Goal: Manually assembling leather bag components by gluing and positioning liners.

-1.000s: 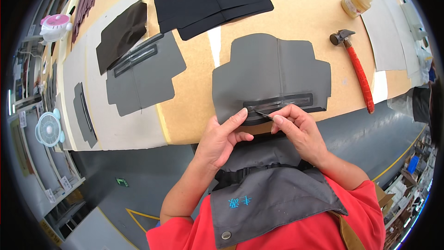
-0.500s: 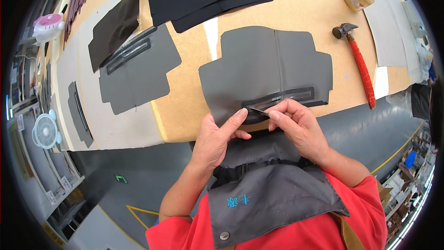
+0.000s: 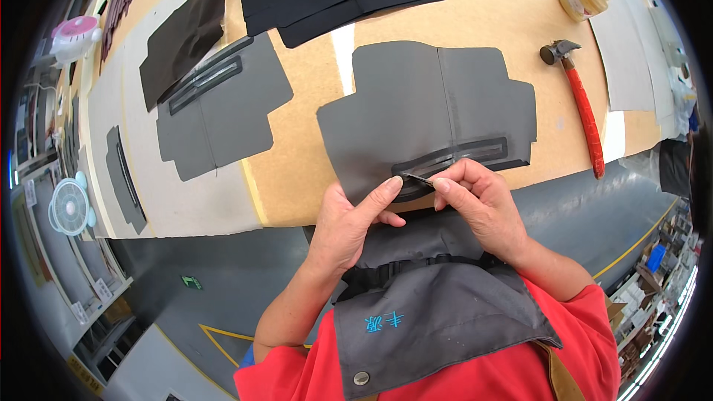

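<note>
Pinching, seemingly, grey panel (image 3: 431,115) near edge: left hand (image 3: 355,217), right hand (image 3: 479,197).

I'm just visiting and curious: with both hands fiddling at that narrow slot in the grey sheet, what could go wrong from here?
The grey sheet hangs over the table edge near the slot, so it could slide or sag. The left hand and right hand pinch a thin dark strip that might crease or sit crooked. The hammer lies close enough for an elbow to knock.
</note>
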`<state>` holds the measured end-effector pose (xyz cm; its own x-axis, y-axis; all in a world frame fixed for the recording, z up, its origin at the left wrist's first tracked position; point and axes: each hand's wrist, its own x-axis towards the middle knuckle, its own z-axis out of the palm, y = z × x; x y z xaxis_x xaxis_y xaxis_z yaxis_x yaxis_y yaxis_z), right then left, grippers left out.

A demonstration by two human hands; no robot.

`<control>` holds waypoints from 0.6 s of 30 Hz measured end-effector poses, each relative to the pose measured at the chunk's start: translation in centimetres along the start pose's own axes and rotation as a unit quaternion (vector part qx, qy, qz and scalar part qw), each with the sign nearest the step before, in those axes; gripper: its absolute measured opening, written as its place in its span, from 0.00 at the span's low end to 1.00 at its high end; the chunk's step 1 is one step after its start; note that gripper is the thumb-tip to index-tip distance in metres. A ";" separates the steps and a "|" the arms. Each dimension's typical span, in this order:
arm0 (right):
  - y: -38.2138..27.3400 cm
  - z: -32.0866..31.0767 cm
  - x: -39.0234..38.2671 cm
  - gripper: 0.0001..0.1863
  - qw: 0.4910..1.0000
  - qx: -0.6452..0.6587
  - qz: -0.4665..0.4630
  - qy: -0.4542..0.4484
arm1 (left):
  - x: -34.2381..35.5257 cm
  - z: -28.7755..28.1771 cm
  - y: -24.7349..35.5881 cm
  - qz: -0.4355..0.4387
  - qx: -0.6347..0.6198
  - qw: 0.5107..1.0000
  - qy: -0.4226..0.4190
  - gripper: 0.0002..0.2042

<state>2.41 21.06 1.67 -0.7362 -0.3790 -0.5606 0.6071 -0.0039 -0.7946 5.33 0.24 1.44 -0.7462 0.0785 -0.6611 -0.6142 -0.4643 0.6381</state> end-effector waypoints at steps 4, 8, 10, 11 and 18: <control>-0.1 0.1 0.0 0.10 1.000 0.001 -0.001 0.000 | -0.1 -0.1 0.1 -0.004 -0.003 1.000 -0.005 0.14; -0.1 0.1 0.0 0.10 1.000 -0.007 -0.005 0.002 | -0.1 -0.2 0.1 -0.007 0.002 1.000 -0.011 0.15; -0.2 0.2 0.0 0.10 1.000 -0.009 -0.004 0.002 | -0.1 -0.2 0.1 -0.009 0.003 1.000 -0.008 0.15; -0.2 0.2 -0.1 0.10 1.000 -0.010 -0.003 0.003 | -0.1 -0.2 0.1 -0.007 0.003 1.000 -0.008 0.15; 0.0 0.2 -0.1 0.09 1.000 0.009 -0.002 -0.002 | -0.4 0.1 0.4 -0.001 0.009 1.000 -0.010 0.16</control>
<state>2.51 20.90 1.79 -0.7372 -0.3833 -0.5565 0.6099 -0.0228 -0.7922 5.33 0.08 1.98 -0.7502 0.0961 -0.6542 -0.6193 -0.4490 0.6441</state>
